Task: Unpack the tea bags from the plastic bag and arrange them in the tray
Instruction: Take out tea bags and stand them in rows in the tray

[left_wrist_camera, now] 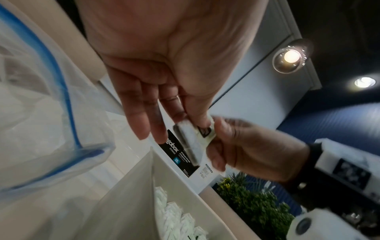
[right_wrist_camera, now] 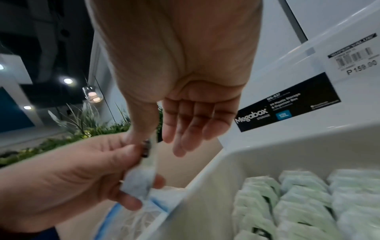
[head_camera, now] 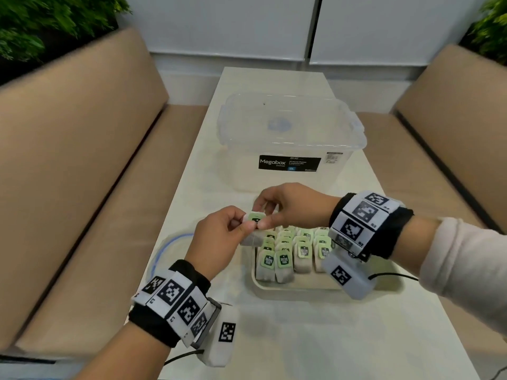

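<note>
Both hands hold one tea bag (head_camera: 251, 237) up over the tray's far left corner. My left hand (head_camera: 242, 224) pinches the pouch top, and my right hand (head_camera: 262, 215) pinches its green paper tag (head_camera: 255, 217). The left wrist view shows the tea bag (left_wrist_camera: 191, 139) between my left hand (left_wrist_camera: 185, 117) and the right hand's fingers (left_wrist_camera: 224, 142). In the right wrist view my right hand (right_wrist_camera: 152, 140) nips the tag above the hanging pouch (right_wrist_camera: 139, 183). The white tray (head_camera: 301, 291) holds several tea bags (head_camera: 297, 250) in rows. The clear plastic bag (head_camera: 167, 250) with a blue zip lies left of the tray.
A clear lidded Megabox storage box (head_camera: 288, 133) stands on the white table (head_camera: 315, 338) just behind the hands. Tan benches (head_camera: 82, 174) flank the table on both sides. A black cable (head_camera: 395, 275) trails from my right wrist across the table.
</note>
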{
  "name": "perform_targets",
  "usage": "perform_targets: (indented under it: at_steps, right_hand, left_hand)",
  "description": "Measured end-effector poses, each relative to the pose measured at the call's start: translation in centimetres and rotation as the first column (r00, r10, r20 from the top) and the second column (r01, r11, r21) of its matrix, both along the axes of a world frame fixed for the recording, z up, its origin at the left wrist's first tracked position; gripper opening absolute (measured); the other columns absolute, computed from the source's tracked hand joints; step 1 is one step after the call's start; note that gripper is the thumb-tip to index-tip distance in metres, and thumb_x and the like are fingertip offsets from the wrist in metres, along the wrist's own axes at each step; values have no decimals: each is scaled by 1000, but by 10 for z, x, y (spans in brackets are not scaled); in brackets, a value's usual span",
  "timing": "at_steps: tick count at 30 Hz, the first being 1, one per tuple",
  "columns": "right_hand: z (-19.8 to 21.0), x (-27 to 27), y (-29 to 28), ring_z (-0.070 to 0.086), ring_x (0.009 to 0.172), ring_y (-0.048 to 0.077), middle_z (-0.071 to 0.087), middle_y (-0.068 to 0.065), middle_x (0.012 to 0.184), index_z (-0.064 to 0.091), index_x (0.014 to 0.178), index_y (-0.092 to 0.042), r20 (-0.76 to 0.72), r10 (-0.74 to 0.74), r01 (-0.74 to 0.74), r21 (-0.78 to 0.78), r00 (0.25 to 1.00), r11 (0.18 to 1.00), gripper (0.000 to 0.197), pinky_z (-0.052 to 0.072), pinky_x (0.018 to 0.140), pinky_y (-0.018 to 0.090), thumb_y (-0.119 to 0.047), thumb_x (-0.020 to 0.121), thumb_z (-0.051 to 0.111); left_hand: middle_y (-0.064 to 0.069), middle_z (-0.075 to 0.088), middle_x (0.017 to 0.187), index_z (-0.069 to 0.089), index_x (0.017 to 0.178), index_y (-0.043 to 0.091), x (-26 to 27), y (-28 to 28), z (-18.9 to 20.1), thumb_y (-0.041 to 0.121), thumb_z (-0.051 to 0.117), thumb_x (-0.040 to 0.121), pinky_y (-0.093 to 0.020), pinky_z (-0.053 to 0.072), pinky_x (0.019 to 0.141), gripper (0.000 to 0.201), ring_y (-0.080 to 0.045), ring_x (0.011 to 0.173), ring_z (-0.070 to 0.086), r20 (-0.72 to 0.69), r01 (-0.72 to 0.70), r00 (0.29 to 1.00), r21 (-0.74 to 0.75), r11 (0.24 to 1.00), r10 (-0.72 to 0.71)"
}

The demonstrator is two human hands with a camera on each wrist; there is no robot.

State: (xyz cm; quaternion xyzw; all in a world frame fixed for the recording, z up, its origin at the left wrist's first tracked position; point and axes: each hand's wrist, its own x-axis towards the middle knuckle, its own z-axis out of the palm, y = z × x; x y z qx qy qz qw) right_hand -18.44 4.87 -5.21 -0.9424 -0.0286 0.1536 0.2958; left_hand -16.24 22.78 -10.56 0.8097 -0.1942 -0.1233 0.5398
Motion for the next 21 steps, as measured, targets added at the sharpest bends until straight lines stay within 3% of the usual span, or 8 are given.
perform_targets:
  at_steps: [3,6,9,11,16,21]
  right_hand:
    - [10,-9,6,55,53,7,61,-10,66,65,84,-23,91,-23,19,43,996,999,9,46,54,19,-25,81,73]
    - [12,-17,2,51,47,-3,58,-13,61,69,83,-18,132,-52,49,27,990,998,7,40,50,10,-23,80,74]
    - [12,-24,-6,50,45,-4,57,-14,61,72,89,-14,131,-78,79,-1,988,997,14,40,50,9,-21,77,76]
    - [11,-28,-14,50,48,0,57,-13,62,71,87,-16,121,-94,103,-71,988,992,16,41,52,10,-21,74,79]
    - [-4,-34,-33,52,60,1,57,-15,62,63,68,-25,-52,-98,80,-276,994,958,18,41,58,16,-21,72,79]
    - [-29,-32,-36,51,58,3,59,-13,65,72,84,-18,-263,-38,-71,-394,964,916,12,39,51,17,-22,74,78]
  left_hand:
    - [4,58,61,59,69,24,-4,-8,4,32,69,81,-22,44,57,17,0,50,47,41,21,999,14,1000,-22]
    - [4,58,61,60,68,24,-7,-14,4,33,71,78,-18,41,54,18,1,49,46,47,21,999,9,1000,-22]
    - [9,62,66,62,72,28,-8,-18,5,20,75,76,-9,42,57,15,1,57,53,28,67,997,16,998,-67]
    - [11,66,79,63,81,29,-8,-17,3,14,75,74,-7,44,66,21,1,70,59,39,104,993,70,992,-107]
    - [12,66,96,61,88,31,-8,-11,-3,7,72,74,-10,42,72,30,-6,87,58,56,130,988,223,966,-146]
    - [14,63,95,60,88,32,-12,-8,-6,7,73,74,-8,39,71,32,-3,86,55,58,136,986,260,956,-156]
